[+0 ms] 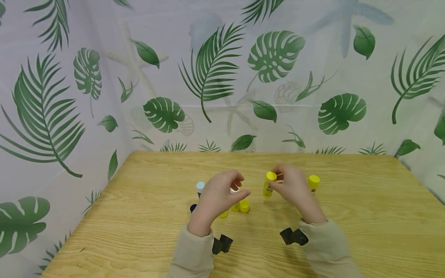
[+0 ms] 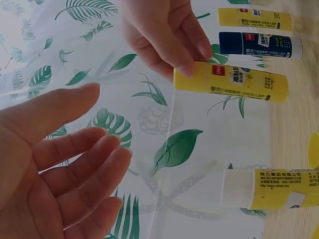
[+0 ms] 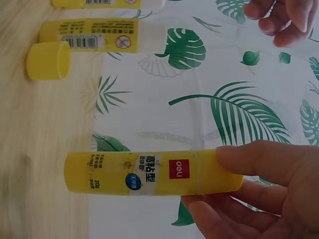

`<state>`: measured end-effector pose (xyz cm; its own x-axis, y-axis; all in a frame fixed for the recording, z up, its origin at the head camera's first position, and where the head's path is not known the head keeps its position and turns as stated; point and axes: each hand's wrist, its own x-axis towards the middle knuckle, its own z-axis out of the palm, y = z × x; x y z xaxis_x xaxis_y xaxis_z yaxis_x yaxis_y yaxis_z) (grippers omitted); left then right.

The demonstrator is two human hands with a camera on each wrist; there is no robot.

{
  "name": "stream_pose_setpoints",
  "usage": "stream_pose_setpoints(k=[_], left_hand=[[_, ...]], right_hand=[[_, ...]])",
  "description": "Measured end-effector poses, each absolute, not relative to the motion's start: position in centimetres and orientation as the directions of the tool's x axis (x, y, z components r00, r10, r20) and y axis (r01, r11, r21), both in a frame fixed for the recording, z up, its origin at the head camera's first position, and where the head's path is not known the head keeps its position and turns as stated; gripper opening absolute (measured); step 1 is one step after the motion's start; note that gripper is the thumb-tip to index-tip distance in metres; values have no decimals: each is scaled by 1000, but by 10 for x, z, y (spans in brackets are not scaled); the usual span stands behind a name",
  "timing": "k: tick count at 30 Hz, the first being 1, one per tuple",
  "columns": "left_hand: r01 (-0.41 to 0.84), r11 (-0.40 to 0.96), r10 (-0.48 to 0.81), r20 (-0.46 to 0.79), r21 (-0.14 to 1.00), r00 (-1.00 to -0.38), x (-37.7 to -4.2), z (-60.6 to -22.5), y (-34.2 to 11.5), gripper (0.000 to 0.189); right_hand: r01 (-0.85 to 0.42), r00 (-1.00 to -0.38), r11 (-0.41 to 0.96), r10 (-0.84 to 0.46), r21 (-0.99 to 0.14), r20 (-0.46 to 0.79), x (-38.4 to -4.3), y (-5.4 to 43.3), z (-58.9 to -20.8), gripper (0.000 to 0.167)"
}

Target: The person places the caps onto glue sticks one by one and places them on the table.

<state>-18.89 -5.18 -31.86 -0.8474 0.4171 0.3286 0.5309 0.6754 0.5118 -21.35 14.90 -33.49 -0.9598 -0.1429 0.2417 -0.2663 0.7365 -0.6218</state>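
Observation:
My right hand pinches a yellow Deli glue stick by its capped top end, thumb on one side and fingers on the other. The stick stands nearly upright in the head view. My left hand hovers to its left with nothing in it, thumb and fingers spread apart. Below that hand is a yellow glue stick with a white top, uncapped and partly hidden in the head view. Its neighbour on the table is a loose yellow cap; another yellow cap shows under the left wrist.
Beyond my right hand stand a capped yellow glue stick and a navy glue stick. Left of my left hand are a white-topped glue stick and a dark cap. A leaf-print cloth hangs behind the wooden table.

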Motion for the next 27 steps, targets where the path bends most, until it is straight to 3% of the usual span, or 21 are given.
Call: stream_pose_setpoints(k=[27], left_hand=[[529,694,453,275,487,-848,-188,-317,-51,29]], right_hand=[[-204,-978,800,-145,-564,148,-228,148,-356,26]])
